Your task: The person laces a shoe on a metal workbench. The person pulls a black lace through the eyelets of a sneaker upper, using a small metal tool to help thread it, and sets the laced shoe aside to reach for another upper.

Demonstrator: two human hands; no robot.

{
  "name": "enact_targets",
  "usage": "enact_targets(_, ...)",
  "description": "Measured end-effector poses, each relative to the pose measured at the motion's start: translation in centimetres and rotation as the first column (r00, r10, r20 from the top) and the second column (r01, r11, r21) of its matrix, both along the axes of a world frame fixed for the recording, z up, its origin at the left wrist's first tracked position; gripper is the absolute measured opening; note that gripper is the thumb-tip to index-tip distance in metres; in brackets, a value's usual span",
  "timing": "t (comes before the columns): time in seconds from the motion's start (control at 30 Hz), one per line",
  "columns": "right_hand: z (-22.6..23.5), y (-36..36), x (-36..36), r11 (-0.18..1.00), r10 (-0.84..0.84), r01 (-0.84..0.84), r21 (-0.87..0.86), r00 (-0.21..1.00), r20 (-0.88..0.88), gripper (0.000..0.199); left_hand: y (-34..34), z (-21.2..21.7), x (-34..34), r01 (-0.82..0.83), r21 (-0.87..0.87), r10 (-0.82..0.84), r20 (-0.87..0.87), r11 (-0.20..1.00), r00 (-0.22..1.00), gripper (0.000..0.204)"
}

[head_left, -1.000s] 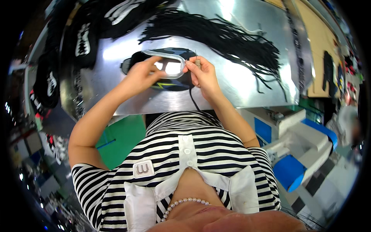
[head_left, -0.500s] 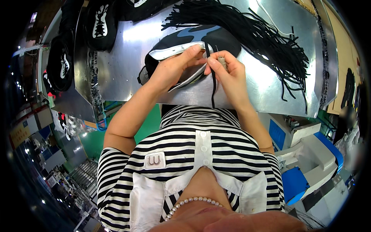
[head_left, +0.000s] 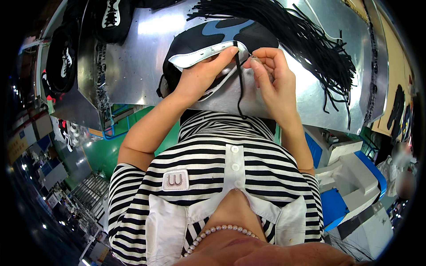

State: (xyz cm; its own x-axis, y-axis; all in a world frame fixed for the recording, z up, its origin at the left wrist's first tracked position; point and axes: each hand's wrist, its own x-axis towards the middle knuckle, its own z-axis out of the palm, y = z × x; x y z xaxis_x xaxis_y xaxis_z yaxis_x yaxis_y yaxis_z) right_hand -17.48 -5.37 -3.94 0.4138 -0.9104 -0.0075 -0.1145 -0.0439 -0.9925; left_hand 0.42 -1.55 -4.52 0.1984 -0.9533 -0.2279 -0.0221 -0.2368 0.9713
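A black shoe (head_left: 186, 44) with a blue-grey stripe and a slotted white edge strip (head_left: 199, 54) lies on its side on the metal table. My left hand (head_left: 202, 77) is closed on it, thumb over the white strip and fingers inside the opening. A black lace (head_left: 241, 88) runs over the strip by my left thumb and hangs toward the table's near edge. My right hand (head_left: 277, 80) is just right of the opening, its fingers closed in a pinch on a thin pointed hand tool, mostly hidden by the fingers.
A big bundle of black laces (head_left: 306, 53) spreads across the back right of the metal table (head_left: 137, 75). Laced black shoes (head_left: 113, 22) stand at the back left, and another shoe (head_left: 62, 62) is farther left. A white and blue machine (head_left: 350, 177) stands at my right.
My right hand has drawn away to the right from the shoe opening and the lace. The tool's tan wrapped handle is now mostly covered. My left hand keeps its hold on the shoe.
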Motion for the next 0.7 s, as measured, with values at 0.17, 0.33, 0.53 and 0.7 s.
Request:
enact_targets(0.17,0.2,-0.5,-0.3,0.999,0.039,-0.039,-0.016,0.999,-0.031,0.016,0.2,0.5,-0.1,0.019,0.072,-0.019,-0.002,0.997,1.000,0.029)
enact_targets(0.33,0.4,-0.8,-0.3,0.998,0.066,-0.066,0.012,0.998,-0.025,0.016,0.5,0.1,0.0,0.013,-0.041,-0.013,0.007,0.999,1.000,0.023)
enact_targets(0.53,0.9,-1.6,-0.6,0.990,0.060,-0.084,-0.112,0.978,-0.202,0.018,1.4,1.1,-1.0,0.139,-0.098,-0.113,0.230,0.986,0.967,0.026)
enact_targets(0.7,0.1,-0.9,0.8,0.957,0.030,-0.125,-0.260,0.940,-0.339,0.024,2.6,0.1,-1.0,0.371,-0.208,-0.139,0.680,0.905,0.720,0.027)
